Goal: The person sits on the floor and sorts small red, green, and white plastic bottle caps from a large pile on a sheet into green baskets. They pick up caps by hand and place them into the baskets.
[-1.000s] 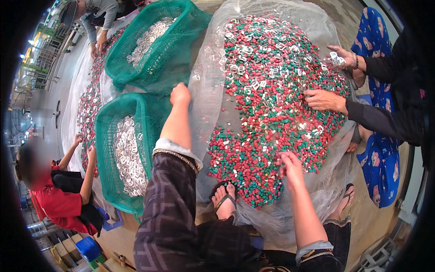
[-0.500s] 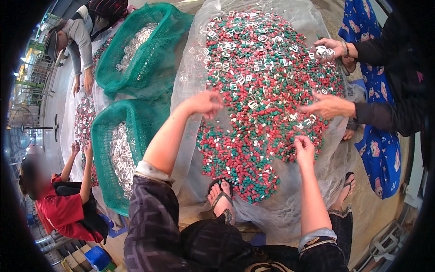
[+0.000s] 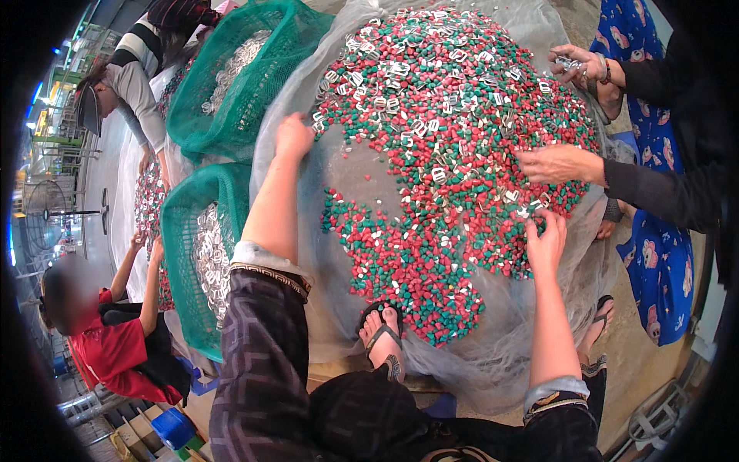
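A wide heap of small red and green chips (image 3: 431, 231) lies on a translucent mesh sheet (image 3: 308, 339), with silver slotted buckles (image 3: 419, 127) scattered over its upper part. My left hand (image 3: 295, 137) is at the heap's left edge, fingers curled in beside a buckle (image 3: 318, 121); whether it grips that buckle is hidden. Low over the right side of the heap, my right hand (image 3: 546, 240) is closed, thumb and fingers bent together; what they hold is too small to make out.
At the right, a co-worker's hand (image 3: 579, 65) holds several buckles and their other hand (image 3: 560, 164) reaches over the heap. Two green mesh-lined baskets (image 3: 178, 266) with silver buckles stand at the left. Other people work beyond them. My sandalled foot (image 3: 381, 335) borders the heap.
My left hand has moved left and away, out to the heap's edge. My right hand has shifted slightly right and up. The co-worker's lower hand has closed its fingers.
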### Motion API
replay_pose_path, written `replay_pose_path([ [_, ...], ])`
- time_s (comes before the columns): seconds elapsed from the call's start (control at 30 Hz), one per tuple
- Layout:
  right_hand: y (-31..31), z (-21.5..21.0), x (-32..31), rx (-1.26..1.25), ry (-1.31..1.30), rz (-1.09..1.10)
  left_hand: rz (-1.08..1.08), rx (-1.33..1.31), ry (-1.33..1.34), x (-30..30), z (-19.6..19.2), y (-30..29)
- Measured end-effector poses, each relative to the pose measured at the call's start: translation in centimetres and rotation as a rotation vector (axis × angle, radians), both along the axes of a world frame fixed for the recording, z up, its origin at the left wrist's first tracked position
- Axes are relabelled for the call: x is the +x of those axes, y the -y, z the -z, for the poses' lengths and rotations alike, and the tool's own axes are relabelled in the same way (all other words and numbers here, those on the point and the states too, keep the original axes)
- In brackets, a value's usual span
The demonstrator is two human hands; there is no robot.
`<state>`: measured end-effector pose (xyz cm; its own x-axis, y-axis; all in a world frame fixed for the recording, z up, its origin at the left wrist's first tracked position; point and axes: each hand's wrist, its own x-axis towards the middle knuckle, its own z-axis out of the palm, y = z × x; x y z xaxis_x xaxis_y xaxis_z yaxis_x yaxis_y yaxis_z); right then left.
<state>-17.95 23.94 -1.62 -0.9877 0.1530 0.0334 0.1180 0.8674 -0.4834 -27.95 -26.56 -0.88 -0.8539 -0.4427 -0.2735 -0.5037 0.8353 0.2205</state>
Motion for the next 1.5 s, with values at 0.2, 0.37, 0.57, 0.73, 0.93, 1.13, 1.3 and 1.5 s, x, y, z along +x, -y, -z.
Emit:
replay_pose_path([
  [0.2, 0.8, 1.4, -2.0, 0.197, 0.003, -0.089, -0.025, 0.259, -0.231, -2.8, 5.4, -1.7],
  [0.37, 0.4, 3.9, -1.0, 0.237, -0.056, -0.098, 0.202, 0.221, -0.362, -2.9, 5.1, -9.3],
  [0.57, 0.1, 5.4, -0.4, 0.328, -0.074, -0.067, 0.509, 0.683, -0.167, -1.1, 0.1, -17.2],
  [0.73, 1.6, 3.6, -1.1, 0.267, -0.081, -0.107, 0.203, 0.243, -0.632, -12.8, 2.8, -12.2],
  [0.93, 1.6, 3.5, -1.2, 0.201, -0.078, -0.078, 0.576, 0.323, -0.282, -11.5, 1.9, -21.5],
  [1.13, 0.5, 4.6, -0.5, 0.088, -0.176, -0.078, 1.033, 0.557, -0.247, 0.2, 0.2, -26.6],
  [1.3, 0.1, 5.0, -0.1, 0.081, -0.2, -0.077, 0.438, 0.419, -0.604, -10.4, -1.5, -20.6],
  [1.5, 0.9, 4.7, -0.4, 0.053, -0.228, -0.127, 0.475, 0.309, -0.583, -19.1, 2.5, -17.0],
])
